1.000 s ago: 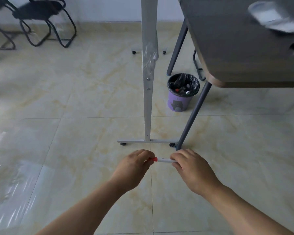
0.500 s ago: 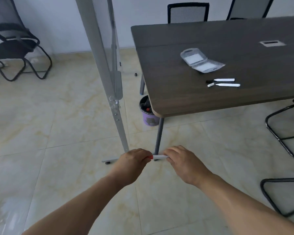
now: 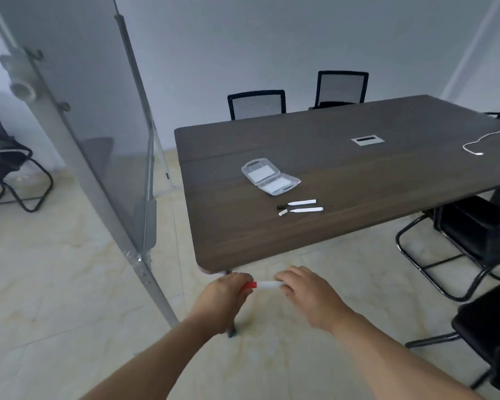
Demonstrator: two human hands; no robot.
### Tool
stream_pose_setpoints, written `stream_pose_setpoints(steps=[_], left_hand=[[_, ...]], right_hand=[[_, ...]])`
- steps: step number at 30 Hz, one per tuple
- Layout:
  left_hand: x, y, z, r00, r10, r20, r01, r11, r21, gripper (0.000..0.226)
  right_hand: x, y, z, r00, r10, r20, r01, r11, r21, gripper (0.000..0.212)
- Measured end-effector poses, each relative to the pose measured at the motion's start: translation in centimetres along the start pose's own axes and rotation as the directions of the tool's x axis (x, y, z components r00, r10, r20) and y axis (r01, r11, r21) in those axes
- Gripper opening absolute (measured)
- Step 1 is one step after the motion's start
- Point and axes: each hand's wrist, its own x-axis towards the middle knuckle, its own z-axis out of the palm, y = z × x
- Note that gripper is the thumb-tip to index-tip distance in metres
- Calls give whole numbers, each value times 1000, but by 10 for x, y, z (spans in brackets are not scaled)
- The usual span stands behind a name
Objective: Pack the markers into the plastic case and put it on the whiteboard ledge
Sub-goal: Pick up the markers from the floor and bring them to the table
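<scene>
A white marker with a red cap [image 3: 264, 284] is held level between both hands, below the table's near corner. My left hand [image 3: 224, 297] pinches the red cap end and my right hand [image 3: 308, 294] grips the white barrel. On the dark table [image 3: 358, 168] an open clear plastic case [image 3: 269, 176] lies flat. Two white markers [image 3: 302, 207] lie side by side in front of it, with a loose white cap [image 3: 283, 213] and a black cap at their left ends. The whiteboard [image 3: 78, 116] stands on the left, seen edge-on; I cannot make out its ledge.
Black chairs stand behind the table [image 3: 256, 103], at the right [image 3: 474, 235] and at the far left [image 3: 3, 160]. A white cable [image 3: 485, 140] lies on the table's far right. The whiteboard's metal leg [image 3: 153, 287] slants down to the tiled floor near my left arm.
My view has lifted from the floor to the table and whiteboard. Both hands have kept hold of the red-capped marker the whole time, staying together at the same distance in front of me.
</scene>
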Motion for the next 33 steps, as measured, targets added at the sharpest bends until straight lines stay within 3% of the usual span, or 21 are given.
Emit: stream_pose_setpoints(steps=[7,12,22,28,33], left_hand=[[85,24,6,995,67,-74,-67,998,9,13],[150,21,20,989,96,-109,-95,995,13,13],[291,-16,78,994,-82,-66,76,994,-80,20],[332,-49,115,963,-269,-33,265,960,-88,4],[356,-69,144,925,-378,-40,373,922,-102,8]], right_hand=[[34,53,-61,992,94,-89,-96,995,-16,7],[77,100,-86,988,96,-125,-99,995,-18,10],[195,222,-77,994,87,-69,-94,990,-106,16],[243,267,-55,990,138,1,-138,986,-89,7],[276,305,-29,983,168,77,-165,985,-51,9]])
